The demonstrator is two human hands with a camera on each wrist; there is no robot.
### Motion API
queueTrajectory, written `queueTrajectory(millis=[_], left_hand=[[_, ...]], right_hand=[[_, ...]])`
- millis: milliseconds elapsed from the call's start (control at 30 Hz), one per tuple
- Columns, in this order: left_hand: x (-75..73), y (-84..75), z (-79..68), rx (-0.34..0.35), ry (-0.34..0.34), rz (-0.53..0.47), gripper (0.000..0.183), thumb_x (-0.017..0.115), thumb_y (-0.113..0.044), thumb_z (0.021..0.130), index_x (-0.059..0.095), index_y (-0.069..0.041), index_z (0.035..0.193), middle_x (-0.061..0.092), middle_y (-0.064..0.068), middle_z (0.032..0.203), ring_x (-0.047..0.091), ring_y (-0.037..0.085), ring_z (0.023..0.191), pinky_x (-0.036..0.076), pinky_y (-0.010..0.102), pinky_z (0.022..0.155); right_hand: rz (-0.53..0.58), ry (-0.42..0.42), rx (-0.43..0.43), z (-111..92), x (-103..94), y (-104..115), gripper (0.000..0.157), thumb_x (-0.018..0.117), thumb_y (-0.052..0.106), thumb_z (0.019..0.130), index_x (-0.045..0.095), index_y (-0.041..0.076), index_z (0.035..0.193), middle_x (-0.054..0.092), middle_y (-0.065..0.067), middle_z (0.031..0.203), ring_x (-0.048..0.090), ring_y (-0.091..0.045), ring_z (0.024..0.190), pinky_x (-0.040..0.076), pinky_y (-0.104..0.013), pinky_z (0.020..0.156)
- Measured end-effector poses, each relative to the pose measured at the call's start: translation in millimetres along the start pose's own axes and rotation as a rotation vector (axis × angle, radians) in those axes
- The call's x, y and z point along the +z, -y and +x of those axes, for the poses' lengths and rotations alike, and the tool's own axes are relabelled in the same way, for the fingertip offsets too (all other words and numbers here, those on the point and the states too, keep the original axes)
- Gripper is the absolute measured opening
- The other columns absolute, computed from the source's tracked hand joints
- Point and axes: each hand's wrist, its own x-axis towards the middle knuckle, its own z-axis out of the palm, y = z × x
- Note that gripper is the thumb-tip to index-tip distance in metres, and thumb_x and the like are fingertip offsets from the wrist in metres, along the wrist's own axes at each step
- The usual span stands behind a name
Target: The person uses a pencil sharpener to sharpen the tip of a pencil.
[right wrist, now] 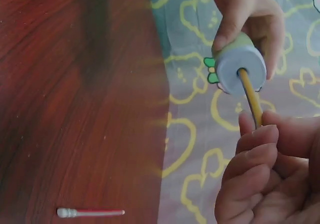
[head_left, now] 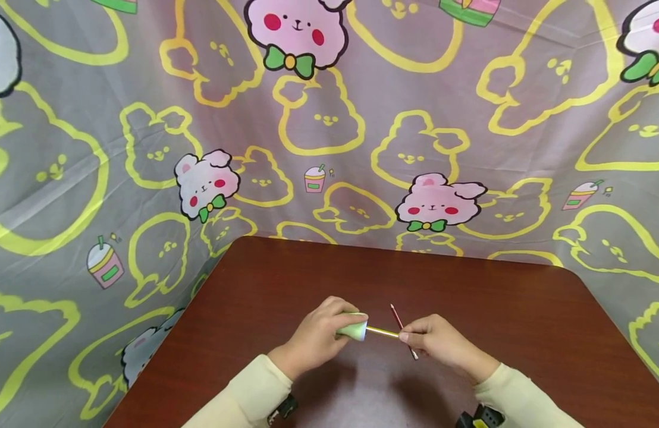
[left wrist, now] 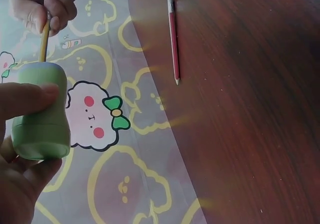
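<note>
— State the grip.

— From my remote post I record: the left hand (head_left: 320,330) grips the green device (left wrist: 45,118); the right hand (head_left: 442,345) pinches the yellow pencil (head_left: 382,331). 1 end of that pencil sits inside the green device, between the 2 hands, above the table (head_left: 286,279).

— Risks?

— I judge 3. Hands out of line could bind the pencil and snap its point; that end is hidden, so I cannot tell its condition. A loose pinch could let it spin. And the red pencil (left wrist: 173,41) lies on the table below the right hand; a low sweep could roll it away.
</note>
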Motion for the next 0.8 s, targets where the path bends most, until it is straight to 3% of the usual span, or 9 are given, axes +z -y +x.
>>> queueTrajectory(millis=[100,167,267,367,467,600,800], left_hand=[[0.9,0.2,0.4,-0.035,0.006,-0.011,0.044,0.082,-0.002,0.069,0.073,-0.015,0.111,0.065,-0.002,0.105,0.057,0.015,0.103,0.051,0.026,0.085],[1.1,0.8,0.2,-0.072,0.009,-0.029,0.044,0.082,-0.003,0.069,0.073,-0.015,0.111,0.065,-0.002,0.105,0.057,0.015,0.103,0.051,0.027,0.086],[1.0,2.5,-0.7,-0.131,0.011,-0.082,0.043,0.083,-0.003,0.070,0.073,-0.013,0.111,0.066,-0.002,0.104,0.058,0.015,0.102,0.050,0.029,0.088],[-0.4,3.2,-1.5,-0.188,0.019,-0.132,0.044,0.082,-0.002,0.070,0.073,-0.013,0.111,0.066,-0.002,0.105,0.058,0.016,0.102,0.050,0.030,0.088],[-1.8,2.7,-1.6,-0.224,0.025,-0.166,0.046,0.082,0.000,0.069,0.073,-0.013,0.112,0.066,-0.001,0.105,0.058,0.016,0.103,0.050,0.031,0.088],[-3.0,1.2,-0.9,-0.231,0.017,-0.186,0.047,0.082,0.000,0.068,0.072,-0.012,0.112,0.066,0.001,0.104,0.058,0.017,0.101,0.050,0.031,0.087],[-3.7,-1.5,1.5,-0.226,0.003,-0.213,0.046,0.083,-0.001,0.069,0.072,-0.012,0.112,0.066,0.001,0.104,0.058,0.017,0.101,0.050,0.030,0.087]], right_hand=[[-0.046,-0.041,-0.011,0,1.3,-2,0.014,0.063,0.017,0.092,0.072,0.006,0.088,0.056,0.005,0.066,0.047,-0.003,0.057,0.040,-0.022,0.052],[-0.181,-0.136,-0.093,-1,4.4,-4,0.012,0.066,0.020,0.090,0.073,0.010,0.095,0.061,0.009,0.075,0.050,-0.001,0.064,0.043,-0.022,0.057],[-0.455,-0.317,-0.334,-1,7.2,-9,0.019,0.072,0.023,0.085,0.073,0.013,0.101,0.065,0.011,0.088,0.055,-0.002,0.074,0.047,-0.025,0.063],[-0.697,-0.511,-0.632,0,7.9,-16,0.020,0.065,0.029,0.091,0.073,0.011,0.096,0.063,0.008,0.083,0.056,-0.009,0.072,0.046,-0.029,0.061],[-0.797,-0.618,-0.834,3,8.3,-20,0.031,0.050,0.029,0.100,0.071,0.009,0.091,0.062,0.004,0.080,0.056,-0.014,0.070,0.046,-0.032,0.060],[-0.827,-0.700,-0.936,7,10.8,-21,0.033,0.045,0.025,0.102,0.069,0.007,0.089,0.060,0.001,0.079,0.055,-0.017,0.067,0.045,-0.032,0.057],[-0.786,-0.777,-0.951,9,15.2,-22,0.033,0.044,0.022,0.102,0.067,0.004,0.087,0.060,0.000,0.077,0.054,-0.017,0.064,0.044,-0.032,0.055]])
